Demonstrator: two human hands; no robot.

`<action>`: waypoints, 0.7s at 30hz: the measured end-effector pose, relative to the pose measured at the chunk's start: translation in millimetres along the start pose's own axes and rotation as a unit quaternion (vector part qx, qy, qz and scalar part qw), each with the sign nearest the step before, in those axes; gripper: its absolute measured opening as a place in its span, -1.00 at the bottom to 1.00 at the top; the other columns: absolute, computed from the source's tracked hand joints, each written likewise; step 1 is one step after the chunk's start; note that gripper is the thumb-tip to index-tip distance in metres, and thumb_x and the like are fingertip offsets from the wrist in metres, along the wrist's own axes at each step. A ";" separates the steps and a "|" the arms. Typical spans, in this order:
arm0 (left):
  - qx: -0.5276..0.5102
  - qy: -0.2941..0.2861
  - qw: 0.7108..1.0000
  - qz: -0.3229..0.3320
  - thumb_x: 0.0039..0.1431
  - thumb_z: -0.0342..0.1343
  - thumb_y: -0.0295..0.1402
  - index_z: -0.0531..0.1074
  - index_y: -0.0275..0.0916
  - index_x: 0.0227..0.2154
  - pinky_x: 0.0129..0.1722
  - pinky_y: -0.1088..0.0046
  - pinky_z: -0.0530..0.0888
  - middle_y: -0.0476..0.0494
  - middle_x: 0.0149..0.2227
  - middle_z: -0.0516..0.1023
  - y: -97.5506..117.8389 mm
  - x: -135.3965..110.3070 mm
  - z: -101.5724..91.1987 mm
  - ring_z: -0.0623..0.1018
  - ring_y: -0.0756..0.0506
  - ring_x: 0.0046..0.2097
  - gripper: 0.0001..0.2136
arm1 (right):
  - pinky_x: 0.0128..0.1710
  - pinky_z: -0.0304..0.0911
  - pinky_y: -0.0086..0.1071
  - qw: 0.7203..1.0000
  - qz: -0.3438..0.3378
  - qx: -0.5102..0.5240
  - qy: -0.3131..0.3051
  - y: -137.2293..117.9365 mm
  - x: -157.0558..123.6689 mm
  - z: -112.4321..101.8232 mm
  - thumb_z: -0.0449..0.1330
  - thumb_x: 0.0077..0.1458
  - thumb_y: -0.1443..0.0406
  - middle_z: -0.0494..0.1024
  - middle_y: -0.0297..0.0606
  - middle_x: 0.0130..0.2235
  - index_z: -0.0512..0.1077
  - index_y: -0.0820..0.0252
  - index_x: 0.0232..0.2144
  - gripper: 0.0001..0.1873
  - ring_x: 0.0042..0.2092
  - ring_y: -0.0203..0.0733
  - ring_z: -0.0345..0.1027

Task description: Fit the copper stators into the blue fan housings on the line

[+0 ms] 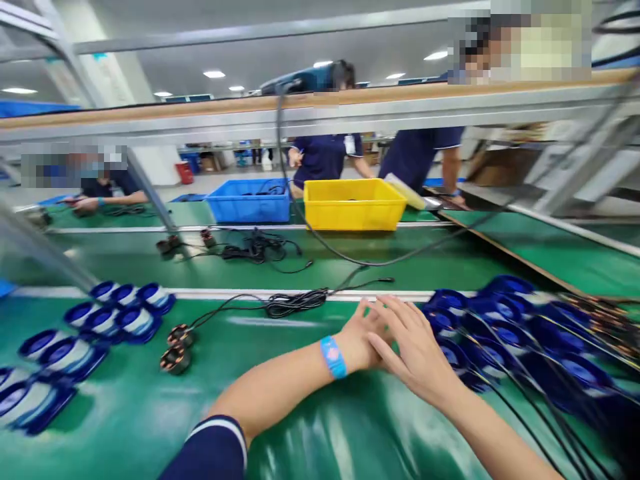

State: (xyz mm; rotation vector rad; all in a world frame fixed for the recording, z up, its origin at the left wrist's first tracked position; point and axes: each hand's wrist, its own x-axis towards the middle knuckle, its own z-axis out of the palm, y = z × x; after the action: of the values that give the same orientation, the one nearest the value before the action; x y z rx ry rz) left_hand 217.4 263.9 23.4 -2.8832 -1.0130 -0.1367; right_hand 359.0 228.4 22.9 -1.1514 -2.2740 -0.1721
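My left hand (361, 339), with a blue band (333, 357) on its wrist, is partly covered by my right hand. The fingers that show look loosely apart, and I see nothing in them. My right hand (413, 347) overlaps it with fingers stretched out, holding nothing. Just right of the hands lies a group of dark blue and white round parts (500, 310). A coiled black cable (297, 303) lies behind them to the left, its wire running to two copper-wound motor stators (175, 359).
Rows of blue and white round parts (103, 321) stand at the left. Copper-coloured parts with long leads (605, 323) lie far right. A blue bin (250, 208) and a yellow bin (355, 210) stand beyond. A hanging cable (345, 259) loops in front. People work across the bench.
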 end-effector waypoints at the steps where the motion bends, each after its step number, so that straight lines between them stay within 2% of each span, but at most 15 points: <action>1: 0.004 0.011 1.000 -0.029 0.17 0.22 0.03 0.03 -0.22 0.42 0.44 -0.09 -0.05 -0.35 0.48 -0.08 -11.7 -36.5 -1.4 -0.13 -0.36 0.49 -0.13 | 0.37 -0.02 0.09 0.999 -0.016 0.020 -0.045 0.5 16.7 14.9 0.04 0.37 0.04 0.24 -0.13 0.37 0.15 0.04 0.34 -0.42 0.40 0.04 0.05; 2: 0.010 0.021 0.997 -0.068 0.09 0.25 0.13 0.12 -0.18 0.39 0.45 -0.10 -0.07 -0.31 0.47 -0.02 -24.7 -76.5 -3.5 -0.12 -0.36 0.49 -0.11 | 0.38 -0.03 0.10 0.994 -0.032 0.036 -0.097 1.3 34.0 30.4 0.09 0.33 0.01 0.23 -0.13 0.38 0.14 0.05 0.35 -0.36 0.41 0.05 0.02; 4: 0.027 0.044 0.984 -0.171 0.17 0.18 0.12 0.16 -0.17 0.37 0.41 -0.23 -0.02 -0.31 0.45 0.06 -53.9 -162.4 -8.6 -0.06 -0.42 0.48 -0.20 | 0.42 -0.12 0.12 0.976 -0.051 0.054 -0.203 2.0 69.7 62.0 0.24 0.20 -0.02 0.15 -0.13 0.42 0.07 0.08 0.40 -0.15 0.45 0.07 -0.08; 6: 0.047 0.076 0.954 -0.286 0.30 0.05 0.04 0.02 -0.30 0.42 0.30 -0.45 0.01 -0.49 0.44 0.03 -86.4 -247.7 -12.2 -0.05 -0.55 0.46 -0.22 | 0.45 -0.23 0.13 0.956 -0.047 0.056 -0.284 2.0 103.2 91.6 0.40 0.01 0.02 0.03 -0.11 0.45 -0.02 0.12 0.44 0.10 0.48 0.11 -0.20; 7: 0.056 0.098 0.931 -0.347 0.34 -0.02 0.04 -0.07 -0.32 0.44 0.27 -0.49 0.01 -0.52 0.44 -0.01 -103.1 -287.0 -12.3 -0.09 -0.58 0.46 -0.22 | 0.46 -0.26 0.14 0.948 -0.039 0.054 -0.311 2.4 117.7 104.9 0.45 -0.07 0.06 0.01 -0.08 0.46 -0.04 0.13 0.45 0.18 0.48 0.14 -0.24; 9: 0.016 0.143 0.875 -0.462 0.35 -0.11 0.10 -0.16 -0.16 0.46 0.35 -0.38 -0.09 -0.32 0.48 -0.09 -134.6 -353.3 -7.9 -0.20 -0.46 0.49 -0.24 | 0.44 -0.16 0.15 0.939 -0.022 0.053 -0.340 3.9 139.6 127.0 0.46 -0.09 0.14 0.14 -0.01 0.41 0.01 0.16 0.44 0.15 0.46 0.20 -0.12; 11: -0.051 0.134 0.861 -0.488 0.39 -0.21 0.07 -0.17 -0.13 0.46 0.38 -0.31 -0.11 -0.25 0.49 -0.12 -159.5 -398.2 1.7 -0.23 -0.39 0.49 -0.30 | 0.33 0.13 0.09 0.936 -0.019 0.054 -0.347 4.2 151.2 140.6 0.36 0.05 0.19 0.40 0.01 0.26 0.21 0.14 0.36 -0.13 0.31 0.20 0.23; 13: -0.100 0.110 0.869 -0.472 0.39 -0.21 0.06 -0.06 -0.11 0.45 0.40 -0.20 0.01 -0.23 0.47 -0.01 -175.2 -421.3 13.6 -0.11 -0.36 0.49 -0.33 | 0.11 0.37 0.01 0.940 -0.023 0.048 -0.337 -0.6 153.5 142.5 0.22 0.17 0.22 0.54 -0.02 0.08 0.42 0.12 0.20 -0.46 0.07 0.15 0.49; 16: -0.154 0.090 0.880 -0.441 0.41 -0.20 0.00 0.02 -0.11 0.43 0.38 0.03 0.22 -0.24 0.44 0.10 -182.7 -426.2 27.6 0.15 -0.27 0.44 -0.39 | -0.12 0.43 -0.05 0.951 -0.020 0.022 -0.309 -19.3 142.7 116.6 0.11 0.23 0.22 0.57 -0.03 -0.04 0.52 0.09 0.00 -0.66 -0.13 0.11 0.54; 18: -0.179 0.091 0.882 -0.427 0.44 -0.21 -0.06 0.02 -0.10 0.42 0.35 0.12 0.29 -0.25 0.42 0.13 -179.7 -419.3 31.5 0.25 -0.22 0.39 -0.43 | -0.18 0.41 -0.06 0.956 -0.012 0.002 -0.294 -33.4 126.2 80.1 0.08 0.24 0.19 0.59 -0.02 -0.10 0.52 0.11 -0.09 -0.71 -0.16 0.11 0.53; 21: -0.228 0.082 0.887 -0.393 0.43 -0.18 -0.06 0.05 -0.08 0.41 0.33 0.17 0.32 -0.25 0.40 0.15 -165.8 -403.2 29.7 0.30 -0.21 0.37 -0.44 | -0.28 0.41 -0.10 0.964 0.023 -0.011 -0.266 -40.2 88.2 10.0 0.09 0.23 0.10 0.62 -0.09 -0.25 0.52 0.07 -0.22 -0.73 -0.27 0.06 0.54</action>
State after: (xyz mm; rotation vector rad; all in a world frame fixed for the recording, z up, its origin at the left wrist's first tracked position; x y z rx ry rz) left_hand -198.2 146.3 -43.0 -2.5097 -2.2957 -0.7348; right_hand 283.0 268.7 68.7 -1.3881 -2.7050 0.1513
